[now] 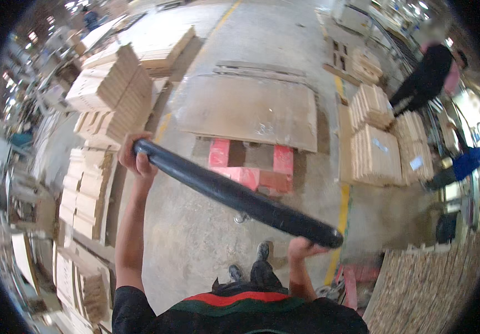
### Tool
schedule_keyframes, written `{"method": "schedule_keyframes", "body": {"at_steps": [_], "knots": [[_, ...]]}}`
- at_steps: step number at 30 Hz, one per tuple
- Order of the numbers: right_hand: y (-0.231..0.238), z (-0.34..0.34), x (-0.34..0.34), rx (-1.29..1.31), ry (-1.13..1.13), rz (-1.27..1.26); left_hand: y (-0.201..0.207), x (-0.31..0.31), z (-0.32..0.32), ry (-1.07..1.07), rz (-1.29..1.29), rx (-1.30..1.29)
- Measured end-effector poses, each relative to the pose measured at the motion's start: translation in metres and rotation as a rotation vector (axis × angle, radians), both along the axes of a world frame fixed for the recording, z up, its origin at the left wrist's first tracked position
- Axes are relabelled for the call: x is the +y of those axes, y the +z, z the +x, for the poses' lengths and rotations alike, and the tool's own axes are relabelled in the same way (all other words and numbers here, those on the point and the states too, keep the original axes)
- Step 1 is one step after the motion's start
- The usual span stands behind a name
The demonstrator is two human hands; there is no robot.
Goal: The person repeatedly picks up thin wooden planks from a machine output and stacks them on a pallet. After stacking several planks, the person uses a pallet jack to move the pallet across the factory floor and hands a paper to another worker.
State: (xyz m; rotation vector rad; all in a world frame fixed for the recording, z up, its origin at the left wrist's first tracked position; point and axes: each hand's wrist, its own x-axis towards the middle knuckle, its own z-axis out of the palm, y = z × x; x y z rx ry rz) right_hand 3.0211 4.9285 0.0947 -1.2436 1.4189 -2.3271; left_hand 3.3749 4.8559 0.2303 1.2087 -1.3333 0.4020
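A thick black pallet jack handle (pixel 234 195) slants across the middle of the view, its left end farther away than its right. My left hand (pixel 137 157) is closed around the far left end. At the near right end my right hand (pixel 306 247) grips from below, with part of its fingers hidden behind the bar. Beyond the handle, the red pallet jack (pixel 259 179) has its forks against a low pallet topped with a flat brown board (pixel 251 106). The handle hides part of the red body.
Stacks of pale timber (pixel 106 94) line the left side. More timber bundles (pixel 376 153) stand at right beside a yellow floor line (pixel 337 250). A person in dark clothes (pixel 426 75) and another in blue (pixel 462 167) are at far right. A large wood stack (pixel 429 289) lies near right.
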Motion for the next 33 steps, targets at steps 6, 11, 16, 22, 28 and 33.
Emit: {"method": "schedule_keyframes", "body": {"at_steps": [6,11,16,22,28,33], "knots": [[0.025,0.008,-0.103,-0.167,-0.152,0.033,-0.01,-0.074,-0.003,-0.152,-0.007,0.067],[0.057,-0.016,-0.19,0.097,-0.279,0.006,-0.002,-0.145,-0.033,-0.231,-0.133,0.068],[0.044,-0.053,-0.313,0.167,-0.289,0.073,-0.009,-0.205,-0.054,-0.225,-0.133,0.141],[0.045,-0.036,-0.485,0.154,-0.354,0.159,-0.004,-0.286,-0.069,-0.161,-0.084,0.212],[0.036,-0.002,-0.632,0.197,-0.305,0.045,-0.009,-0.428,-0.02,-0.172,-0.168,0.211],[0.024,0.03,-0.745,0.223,-0.331,0.109,-0.016,-0.555,0.016,-0.167,-0.193,0.188]]}}
